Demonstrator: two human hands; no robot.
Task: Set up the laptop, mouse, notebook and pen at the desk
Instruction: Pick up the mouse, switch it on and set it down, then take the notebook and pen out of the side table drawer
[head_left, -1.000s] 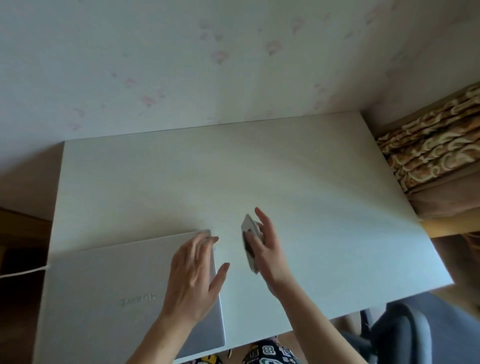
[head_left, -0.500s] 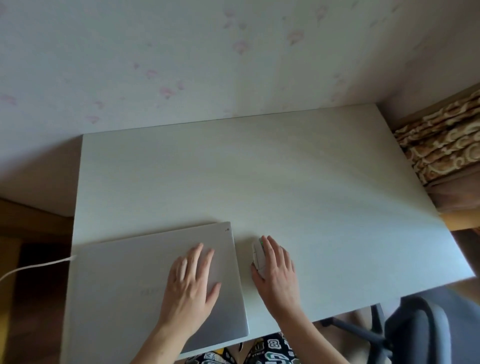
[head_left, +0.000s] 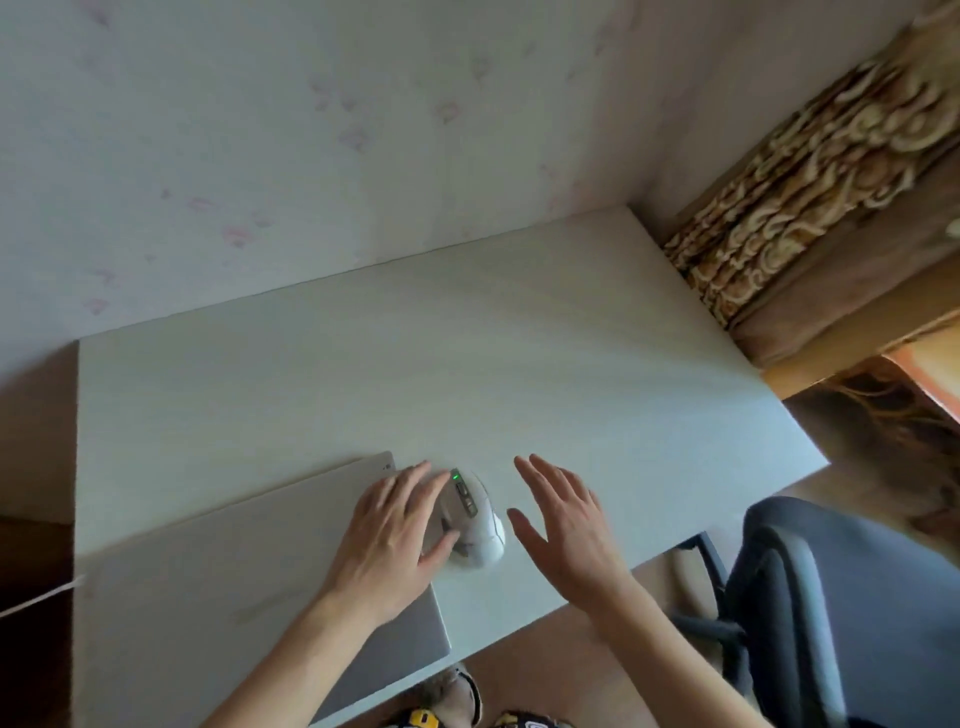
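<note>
A closed silver laptop (head_left: 218, 587) lies flat at the near left of the white desk (head_left: 467, 364). Right beside its right edge a white mouse (head_left: 480, 525) with a small green light sits on the desk. My left hand (head_left: 392, 535) rests flat on the laptop's right corner, fingers spread, thumb touching the mouse's left side. My right hand (head_left: 563, 525) hovers open just right of the mouse, apart from it. No notebook or pen is in view.
A white cable (head_left: 36, 603) runs off the laptop's left side. A dark office chair (head_left: 841, 597) stands at the near right. A patterned curtain (head_left: 810, 171) hangs past the desk's right edge. The wall runs along the desk's far edge.
My right hand set the mouse down beside the laptop, let go and moved off to the right. My left hand slid right along the lid to the mouse.
</note>
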